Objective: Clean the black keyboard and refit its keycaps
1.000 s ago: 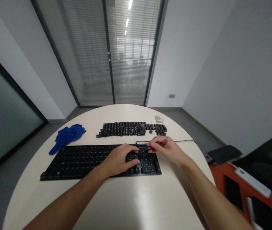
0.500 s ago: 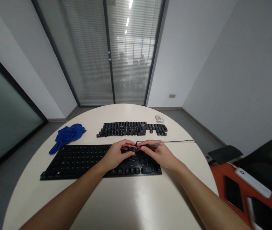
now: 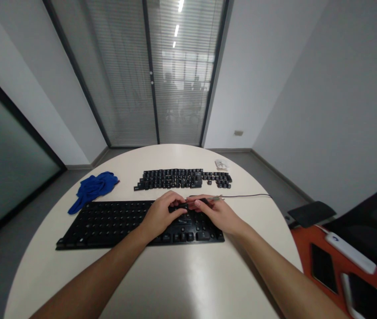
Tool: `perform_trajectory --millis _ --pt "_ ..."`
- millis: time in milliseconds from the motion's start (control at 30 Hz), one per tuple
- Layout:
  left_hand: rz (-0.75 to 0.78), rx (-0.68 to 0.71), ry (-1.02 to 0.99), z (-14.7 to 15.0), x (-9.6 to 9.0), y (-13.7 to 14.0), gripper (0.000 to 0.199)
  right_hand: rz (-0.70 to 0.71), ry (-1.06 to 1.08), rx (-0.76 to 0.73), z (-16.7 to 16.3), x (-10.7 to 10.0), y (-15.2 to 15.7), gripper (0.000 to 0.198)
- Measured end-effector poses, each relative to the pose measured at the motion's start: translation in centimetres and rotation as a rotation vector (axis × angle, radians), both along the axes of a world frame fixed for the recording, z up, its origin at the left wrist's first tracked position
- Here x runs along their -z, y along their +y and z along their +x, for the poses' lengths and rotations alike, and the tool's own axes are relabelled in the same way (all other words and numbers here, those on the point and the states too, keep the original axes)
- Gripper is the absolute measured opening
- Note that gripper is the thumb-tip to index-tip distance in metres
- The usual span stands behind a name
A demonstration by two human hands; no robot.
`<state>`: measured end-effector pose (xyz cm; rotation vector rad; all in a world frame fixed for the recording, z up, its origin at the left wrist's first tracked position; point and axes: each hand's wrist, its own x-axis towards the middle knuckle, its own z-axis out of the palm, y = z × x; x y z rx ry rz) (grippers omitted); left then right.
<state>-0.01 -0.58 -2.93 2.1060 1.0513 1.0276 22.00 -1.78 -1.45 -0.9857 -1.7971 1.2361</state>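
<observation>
A black keyboard [image 3: 108, 223] lies across the table in front of me, with bare key posts over most of its left part and some keycaps on its near right part. My right hand [image 3: 213, 210] is closed on a thin metal tool [image 3: 215, 198], apparently tweezers, above the keyboard's right half. The dark, narrow end of this tool points left toward my other hand. Over the keyboard too, my left hand [image 3: 166, 213] has its thumb and fingers pinched close to the tool's tip. Whatever sits between those fingertips is too small to make out.
Rows of loose black keycaps [image 3: 171, 178] lie beyond the keyboard. A blue cloth [image 3: 97, 188] is at the left and a small clear bag [image 3: 222, 165] at the far right. A black cable [image 3: 248, 196] runs off the right edge. Phones [image 3: 324, 268] rest on an orange seat [image 3: 303, 241].
The tool in my right hand has tilted and shifted slightly, its dark end now reaching toward my left fingertips. My left fingers have moved a little; the keyboard and loose keycaps stay put.
</observation>
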Motion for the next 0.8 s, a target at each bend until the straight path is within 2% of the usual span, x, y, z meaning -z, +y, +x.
perform_trajectory --millis 167,333,533,800 --pt "0.055 0.019 0.030 0.0 -0.2 -0.1 0.010 -0.094 0.079 -0.052 -0.2 0.1 0.1 0.041" --pt "0.087 0.048 0.040 -0.1 -0.1 -0.1 0.011 -0.166 0.098 -0.015 -0.4 0.5 0.4 0.046" --pt "0.130 0.047 0.093 -0.1 -0.2 -0.3 0.010 -0.187 0.115 0.013 -0.5 1.1 0.6 0.047" --pt "0.215 0.050 0.178 -0.2 -0.1 -0.7 0.020 -0.175 0.133 0.048 -0.7 1.1 0.8 0.047"
